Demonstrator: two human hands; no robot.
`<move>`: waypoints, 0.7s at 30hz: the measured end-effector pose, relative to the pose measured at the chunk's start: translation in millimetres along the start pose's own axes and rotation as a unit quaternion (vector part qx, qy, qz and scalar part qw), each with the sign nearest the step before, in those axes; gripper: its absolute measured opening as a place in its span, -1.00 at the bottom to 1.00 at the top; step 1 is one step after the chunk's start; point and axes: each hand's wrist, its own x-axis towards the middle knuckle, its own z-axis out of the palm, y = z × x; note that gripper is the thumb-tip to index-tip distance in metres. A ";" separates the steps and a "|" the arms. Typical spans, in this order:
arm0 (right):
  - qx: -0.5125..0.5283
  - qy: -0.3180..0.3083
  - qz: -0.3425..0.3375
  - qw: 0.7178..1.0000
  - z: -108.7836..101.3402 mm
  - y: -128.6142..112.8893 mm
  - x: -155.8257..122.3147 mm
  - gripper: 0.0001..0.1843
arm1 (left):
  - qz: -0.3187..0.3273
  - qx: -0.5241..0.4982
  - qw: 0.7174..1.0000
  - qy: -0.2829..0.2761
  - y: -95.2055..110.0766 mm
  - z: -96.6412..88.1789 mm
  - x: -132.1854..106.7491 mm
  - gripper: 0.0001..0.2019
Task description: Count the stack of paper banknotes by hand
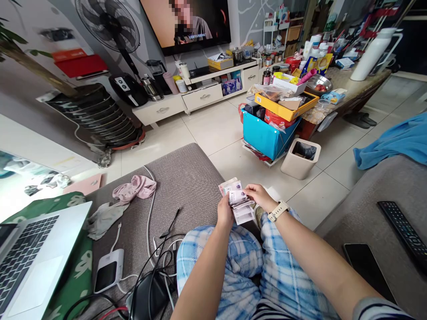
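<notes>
Grey sofa point(187, 178) with tiled floor point(213, 146) beyond — a fanned sheaf of banknotes point(237, 195) held above plaid trousers point(240, 251).
Left hand point(226, 211) grips the notes at their left edge, probably to steady the sheaf; the right hand point(260, 195), close by but apart, pinches them from the right. Lower notes spread downward — likely so the edges stay separate. Near left, a laptop point(38, 280) rests on a green cushion point(80, 266); near right lie a remote point(405, 231) and phone point(365, 266), seemingly kept within reach.
</notes>
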 end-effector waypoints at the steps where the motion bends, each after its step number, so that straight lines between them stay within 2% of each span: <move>1: 0.002 -0.001 0.001 1.000 0.2 -0.6 -0.3 -0.65 | 0.000 0.002 1.000 -0.001 0.3 0.3 -0.4 -0.65; 10: 0.016 0.002 0.010 1.000 1.7 -5.5 -1.1 -0.68 | 0.002 0.010 1.000 0.003 3.0 3.4 -3.7 -0.64; 21: 0.023 -0.001 0.004 1.000 -0.1 2.5 1.8 -0.69 | 0.012 0.015 1.000 -0.004 0.1 0.0 -0.2 -0.64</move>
